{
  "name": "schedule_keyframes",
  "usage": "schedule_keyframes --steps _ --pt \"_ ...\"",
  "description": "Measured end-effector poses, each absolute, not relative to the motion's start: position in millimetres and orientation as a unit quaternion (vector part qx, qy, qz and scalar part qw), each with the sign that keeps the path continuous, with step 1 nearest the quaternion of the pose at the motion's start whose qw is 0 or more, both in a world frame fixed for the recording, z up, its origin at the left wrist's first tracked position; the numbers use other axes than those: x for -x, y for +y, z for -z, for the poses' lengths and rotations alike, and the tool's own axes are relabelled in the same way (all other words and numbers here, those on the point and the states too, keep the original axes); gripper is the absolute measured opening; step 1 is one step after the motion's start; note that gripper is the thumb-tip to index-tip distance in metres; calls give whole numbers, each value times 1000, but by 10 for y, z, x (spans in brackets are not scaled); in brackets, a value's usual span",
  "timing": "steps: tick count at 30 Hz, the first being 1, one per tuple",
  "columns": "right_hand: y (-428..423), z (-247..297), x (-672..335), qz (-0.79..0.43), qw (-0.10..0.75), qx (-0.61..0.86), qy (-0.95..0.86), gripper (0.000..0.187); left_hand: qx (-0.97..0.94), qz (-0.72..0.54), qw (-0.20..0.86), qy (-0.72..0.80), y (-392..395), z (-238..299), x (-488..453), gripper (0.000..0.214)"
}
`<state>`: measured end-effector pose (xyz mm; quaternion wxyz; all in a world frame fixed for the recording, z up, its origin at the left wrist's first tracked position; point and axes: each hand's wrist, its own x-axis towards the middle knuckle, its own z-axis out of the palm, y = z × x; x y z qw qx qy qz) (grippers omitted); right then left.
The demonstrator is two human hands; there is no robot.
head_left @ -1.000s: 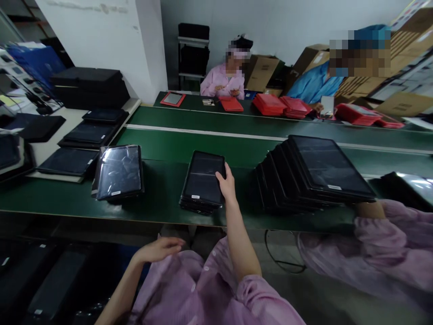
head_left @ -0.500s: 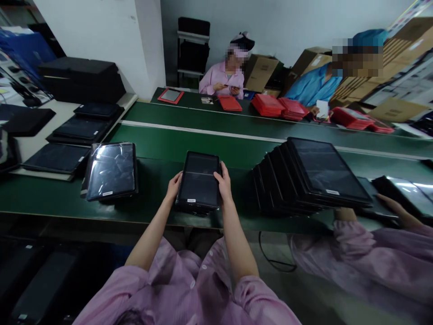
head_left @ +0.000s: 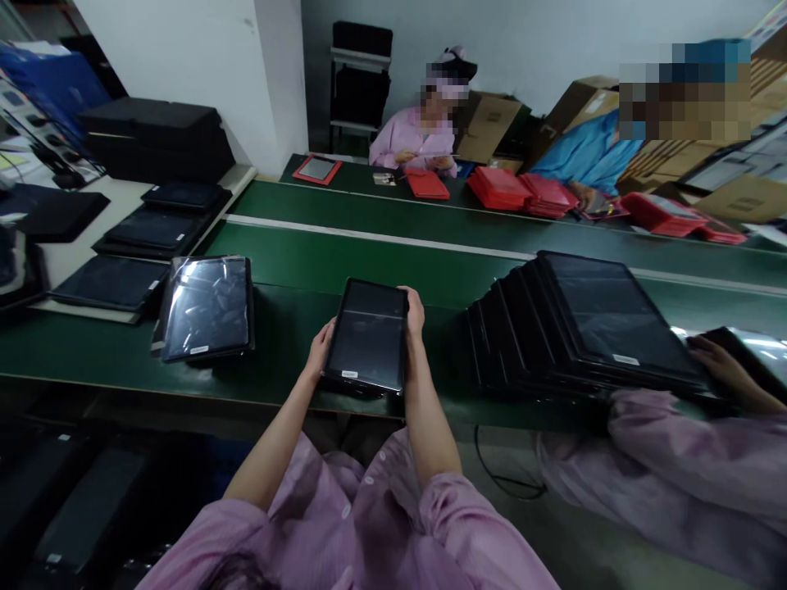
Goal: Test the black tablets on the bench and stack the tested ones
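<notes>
Black tablet [head_left: 370, 334] seemingly clasped between both hands' grip [head_left: 416, 313]

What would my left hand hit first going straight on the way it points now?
Probably the left edge of the black tablet in front of you: your left hand points forward and rightward into it and seems to touch it, though exact contact is unclear.

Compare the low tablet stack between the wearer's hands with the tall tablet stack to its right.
The low tablet stack has far less height than the tall tablet stack. The low one sits fairly square, while the tall one is staggered, its left edges stepped. The left hand and right hand hold the low stack's sides; neither touches the tall one. Both show a dark screen on top with a small white label.
</notes>
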<state>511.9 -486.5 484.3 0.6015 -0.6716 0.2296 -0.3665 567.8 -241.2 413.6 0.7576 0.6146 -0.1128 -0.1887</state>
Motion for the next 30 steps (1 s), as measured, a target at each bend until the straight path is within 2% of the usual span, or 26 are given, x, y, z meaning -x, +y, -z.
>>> schedule_keyframes --steps 3,9,11,13,18,20,23,25,27,30 --pt "-4768 -4832 -5049 360 610 666 233 53 -637 176 742 -112 -2312 -4103 -5505 69" --pt "-4558 -5019 -4625 340 601 685 232 59 -679 142 709 -123 -2109 -4108 -5309 65" --pt "-4353 -5153 -4273 362 559 716 212 60 -697 122 695 -130 -2050 -4128 -5290 61" --pt "-4077 -5285 -3883 352 481 783 180 54 -708 109 684 -138 -2008 -4145 -5279 58" --pt "-3633 -5403 -3270 187 329 926 10 46 -704 102 687 -150 -1982 -4127 -5278 51" --pt "-3683 -5364 -3194 228 289 929 48 45 -700 104 691 -148 -1980 -4102 -5286 51" --pt "-3837 -5290 -3141 387 247 866 199 44 -699 106 691 -149 -1972 -4071 -5298 51" --pt "-3868 -5252 -3122 421 253 839 235 46 -702 106 687 -152 -1971 -4063 -5305 51" --pt "-3812 -5223 -3121 382 301 846 220 55 -701 108 689 -148 -1968 -4067 -5306 53" --pt "-3660 -5173 -3162 285 400 847 202 88 -673 110 718 -140 -1917 -4117 -5280 60"
